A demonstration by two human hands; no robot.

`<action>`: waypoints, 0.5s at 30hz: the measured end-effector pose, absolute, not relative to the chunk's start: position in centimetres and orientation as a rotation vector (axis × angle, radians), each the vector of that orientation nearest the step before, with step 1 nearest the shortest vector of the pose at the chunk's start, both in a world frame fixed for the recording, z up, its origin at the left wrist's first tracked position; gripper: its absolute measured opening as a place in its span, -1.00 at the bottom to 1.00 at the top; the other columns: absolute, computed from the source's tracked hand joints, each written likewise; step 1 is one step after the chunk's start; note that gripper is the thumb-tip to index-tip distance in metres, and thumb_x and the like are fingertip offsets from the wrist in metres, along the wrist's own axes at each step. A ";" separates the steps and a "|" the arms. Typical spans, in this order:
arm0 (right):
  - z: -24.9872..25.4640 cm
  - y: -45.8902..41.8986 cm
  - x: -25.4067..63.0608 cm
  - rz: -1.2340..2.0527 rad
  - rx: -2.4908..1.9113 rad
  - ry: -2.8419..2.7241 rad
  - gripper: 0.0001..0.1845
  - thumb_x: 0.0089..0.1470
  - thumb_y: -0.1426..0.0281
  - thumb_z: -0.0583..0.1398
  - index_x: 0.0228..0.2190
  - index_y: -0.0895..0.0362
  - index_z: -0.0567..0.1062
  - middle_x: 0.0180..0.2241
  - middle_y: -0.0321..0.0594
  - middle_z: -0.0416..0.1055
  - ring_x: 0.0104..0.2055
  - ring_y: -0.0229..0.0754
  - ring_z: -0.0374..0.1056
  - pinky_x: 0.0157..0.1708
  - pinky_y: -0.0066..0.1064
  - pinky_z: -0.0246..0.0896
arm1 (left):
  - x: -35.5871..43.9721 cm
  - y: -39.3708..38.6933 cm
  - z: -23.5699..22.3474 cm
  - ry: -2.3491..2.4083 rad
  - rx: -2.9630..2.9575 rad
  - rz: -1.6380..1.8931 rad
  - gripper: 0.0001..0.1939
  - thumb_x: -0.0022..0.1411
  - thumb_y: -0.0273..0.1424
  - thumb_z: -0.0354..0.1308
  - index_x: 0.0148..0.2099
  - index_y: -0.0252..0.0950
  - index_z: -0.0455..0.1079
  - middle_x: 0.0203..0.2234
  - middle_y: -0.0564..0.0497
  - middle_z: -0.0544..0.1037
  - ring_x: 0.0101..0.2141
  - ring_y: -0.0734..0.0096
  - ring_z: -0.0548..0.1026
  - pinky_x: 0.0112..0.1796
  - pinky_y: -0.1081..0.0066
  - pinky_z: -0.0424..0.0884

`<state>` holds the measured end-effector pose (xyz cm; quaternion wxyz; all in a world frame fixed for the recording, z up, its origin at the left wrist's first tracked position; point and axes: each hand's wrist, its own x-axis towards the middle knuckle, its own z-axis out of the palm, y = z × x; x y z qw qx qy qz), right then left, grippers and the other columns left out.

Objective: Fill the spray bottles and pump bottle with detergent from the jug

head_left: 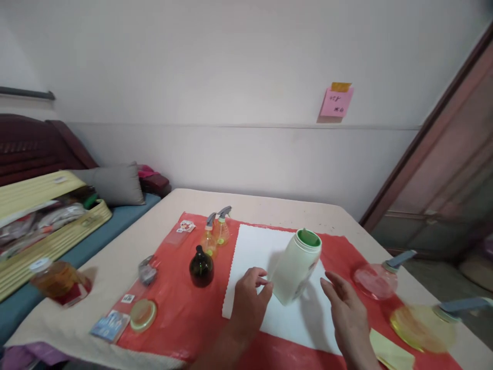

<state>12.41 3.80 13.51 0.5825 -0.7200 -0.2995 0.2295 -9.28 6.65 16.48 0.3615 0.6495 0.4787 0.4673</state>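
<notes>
A pale green plastic bottle (296,267) with a green open neck stands tilted on a white cloth (262,246) spread over a red mat (185,318). My left hand (248,300) touches the bottle's lower left side, fingers curled against it. My right hand (346,308) hovers just right of the bottle with fingers stretched out, holding nothing.
A dark brown bottle (201,266) and two small yellow spray bottles (215,234) stand left of the cloth. A pink spray bottle (377,277) and a yellow one (427,324) lie at the right. A jar of amber liquid (57,280), a round lid (143,314) and packets sit at the left.
</notes>
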 end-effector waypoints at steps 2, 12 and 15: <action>13.5 3.9 11.8 0.561 -1.672 -0.692 -0.14 -0.28 -0.17 0.26 -0.07 0.18 0.49 0.02 0.00 0.43 0.07 0.16 0.33 0.06 -0.09 0.22 | -9.4 7.0 16.2 1.257 1.673 1.235 -0.88 0.16 -0.40 0.11 -0.24 -0.24 0.44 -0.37 0.01 0.60 -0.33 0.36 0.60 -0.24 0.38 0.51; 13.8 3.8 11.4 0.606 -1.660 -0.661 -0.16 -0.28 -0.16 0.27 -0.08 0.19 0.51 0.00 0.00 0.45 0.09 0.18 0.31 0.10 -0.08 0.21 | -15.3 10.7 15.8 1.775 1.140 2.040 -0.56 0.15 -0.39 0.15 0.09 -0.23 0.19 0.07 -0.14 0.39 0.12 0.22 0.40 0.14 0.19 0.32; 12.8 3.8 11.8 0.564 -1.652 -0.681 -0.21 -0.21 -0.16 0.26 -0.10 0.18 0.53 -0.06 -0.01 0.48 0.00 0.17 0.38 0.04 -0.04 0.26 | -17.7 12.7 14.9 1.936 1.018 1.869 -0.42 0.09 -0.46 0.18 0.15 -0.27 0.11 0.13 -0.22 0.31 0.17 0.12 0.34 0.18 0.09 0.26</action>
